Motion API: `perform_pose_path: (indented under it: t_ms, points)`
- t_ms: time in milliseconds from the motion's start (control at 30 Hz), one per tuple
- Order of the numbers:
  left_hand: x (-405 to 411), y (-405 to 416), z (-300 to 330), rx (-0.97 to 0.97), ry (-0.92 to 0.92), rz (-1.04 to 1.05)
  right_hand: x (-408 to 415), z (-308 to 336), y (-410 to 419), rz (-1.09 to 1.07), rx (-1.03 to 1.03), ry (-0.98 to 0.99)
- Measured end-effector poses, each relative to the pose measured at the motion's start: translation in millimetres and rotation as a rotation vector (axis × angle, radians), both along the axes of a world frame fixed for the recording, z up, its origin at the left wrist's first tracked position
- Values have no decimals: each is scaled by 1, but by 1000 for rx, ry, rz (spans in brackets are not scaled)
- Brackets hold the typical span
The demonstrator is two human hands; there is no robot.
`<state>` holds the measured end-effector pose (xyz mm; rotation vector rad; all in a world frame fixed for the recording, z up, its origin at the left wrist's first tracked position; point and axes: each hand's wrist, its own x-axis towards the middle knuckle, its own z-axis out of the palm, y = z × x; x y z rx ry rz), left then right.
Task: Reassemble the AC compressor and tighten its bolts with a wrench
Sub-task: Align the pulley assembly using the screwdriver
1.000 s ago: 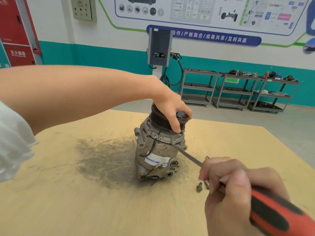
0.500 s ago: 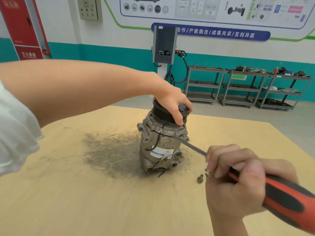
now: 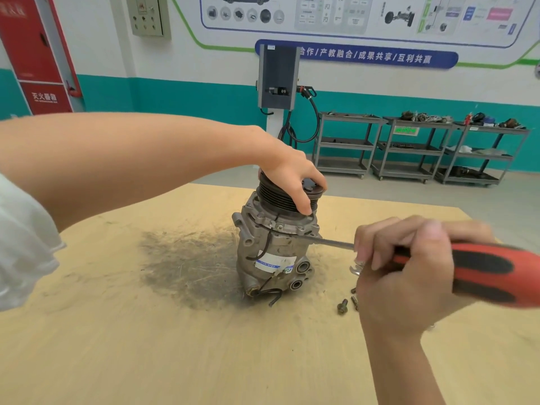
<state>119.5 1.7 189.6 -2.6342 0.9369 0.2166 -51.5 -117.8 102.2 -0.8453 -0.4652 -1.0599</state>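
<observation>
Compressor [image 3: 274, 244] upright, frame centre, on table [image 3: 146, 346]; white-blue label unreadable. Left hand [image 3: 292, 176] grips pulley top. Right hand [image 3: 409, 273] curled round red-black screwdriver [image 3: 482, 270], tip at housing seam. Bolts [image 3: 342, 306] lower right. Wall banner [image 3: 356, 55]: "合作/产教融合/成果共享/互利共赢".

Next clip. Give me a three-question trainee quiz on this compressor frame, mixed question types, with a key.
1. True or false: the left hand rests on the compressor's pulley.
2. The right hand holds a: A) hammer B) screwdriver C) pliers
3. Fill in: loose bolts lie on the ____ beside the compressor.

Key: 1 true; 2 B; 3 table
</observation>
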Motion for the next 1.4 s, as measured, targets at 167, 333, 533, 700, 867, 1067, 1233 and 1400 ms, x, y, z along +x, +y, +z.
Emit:
perform_pose_path:
  t_ms: [167, 333, 533, 700, 867, 1067, 1233, 1400]
  points:
    - [-3, 1, -3, -2, -29, -22, 12, 26, -9, 64, 17, 12]
    - [-6, 2, -3, -6, -37, -29, 22, 39, -10, 73, -28, 49]
    - [-5, 1, -3, -13, -35, -6, 1, -13, -12, 95, 18, -4]
    - [-4, 2, -4, -13, -36, -1, -5, -45, -17, 105, 9, -37]
    - [-6, 1, -3, -11, -35, 0, -4, -44, -22, 46, 49, -109]
    - [-6, 2, -5, -20, -31, 19, 3, -18, -21, 15, 55, -76]
    - [-4, 4, -4, -44, -17, 42, 6, -9, -21, 19, 23, -55]
    - [0, 1, -2, -57, 18, 32, 4, -6, -22, 31, 2, -29]
